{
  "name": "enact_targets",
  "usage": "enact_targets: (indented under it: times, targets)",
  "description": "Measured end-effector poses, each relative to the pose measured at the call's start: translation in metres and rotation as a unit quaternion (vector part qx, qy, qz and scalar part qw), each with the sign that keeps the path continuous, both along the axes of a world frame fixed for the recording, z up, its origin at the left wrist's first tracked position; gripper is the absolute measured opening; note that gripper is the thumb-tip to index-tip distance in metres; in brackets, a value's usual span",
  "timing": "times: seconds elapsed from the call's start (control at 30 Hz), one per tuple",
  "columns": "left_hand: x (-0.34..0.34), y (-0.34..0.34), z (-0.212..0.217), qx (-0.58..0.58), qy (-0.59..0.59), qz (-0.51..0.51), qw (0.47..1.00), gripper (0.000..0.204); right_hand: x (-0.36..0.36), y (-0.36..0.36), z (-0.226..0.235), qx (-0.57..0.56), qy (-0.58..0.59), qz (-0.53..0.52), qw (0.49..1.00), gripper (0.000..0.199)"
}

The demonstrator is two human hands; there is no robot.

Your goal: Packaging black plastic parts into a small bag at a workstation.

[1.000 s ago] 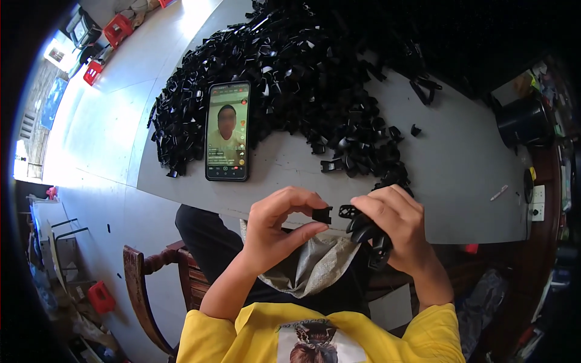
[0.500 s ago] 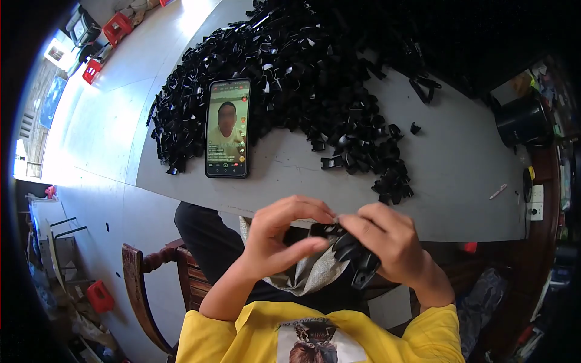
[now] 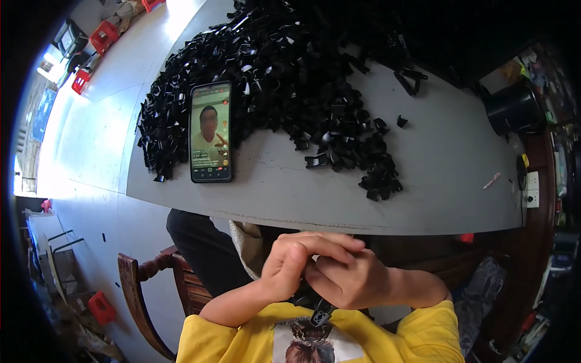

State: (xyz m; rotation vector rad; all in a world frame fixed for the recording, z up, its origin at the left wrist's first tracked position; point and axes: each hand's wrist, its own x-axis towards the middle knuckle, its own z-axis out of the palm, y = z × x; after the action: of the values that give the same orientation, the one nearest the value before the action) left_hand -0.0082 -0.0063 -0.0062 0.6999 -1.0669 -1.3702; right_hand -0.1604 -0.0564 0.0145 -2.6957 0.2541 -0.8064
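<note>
My two hands are together just off the near table edge, above my lap. The fingers of my left hand [image 3: 289, 259] are pressed together and reach over the back of my right hand [image 3: 348, 279]; whatever they grip is hidden. My right hand is closed around black plastic parts [image 3: 322, 313], whose slotted lower end sticks out beneath it, near my yellow shirt. Across the table lies a large heap of small curved black plastic pieces [image 3: 284, 78]. A phone [image 3: 210, 133] playing a video is propped against the near left side of the heap.
The grey table [image 3: 272, 193] ends in front of my hands. A light woven sack [image 3: 245, 245] hangs over my lap. One loose black piece [image 3: 402, 121] and a pen [image 3: 492, 181] lie to the right. A black bucket [image 3: 514, 111] stands far right, a wooden chair [image 3: 172, 266] at left.
Both hands have drawn closer together, with the left fingers now over the right hand. The black parts have turned and dropped lower, mostly hidden by the right hand. The view has shifted slightly.
</note>
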Motion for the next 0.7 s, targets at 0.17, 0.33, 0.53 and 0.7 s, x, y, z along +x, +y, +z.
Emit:
enact_targets:
  times: [0.17,0.33,0.53,0.7]
  targets:
    - [0.002,-0.007,0.002,-0.003,-0.021,-0.005,1.0,0.062,-0.003,-0.009,-0.011,0.055,-0.002,0.015,0.998,0.017]
    - [0.017,-0.017,0.006,0.018,-0.2,0.083,0.976,0.03,-0.025,-0.023,-0.007,0.172,-0.017,-0.086,0.981,0.028]
    - [0.014,-0.003,0.001,0.147,-0.132,0.013,0.98,0.02,-0.023,-0.022,-0.008,0.128,-0.028,-0.096,0.987,0.028]
    - [0.008,0.003,0.0,0.122,-0.244,0.121,0.954,0.014,-0.011,-0.003,-0.006,-0.012,0.063,-0.147,0.987,0.028]
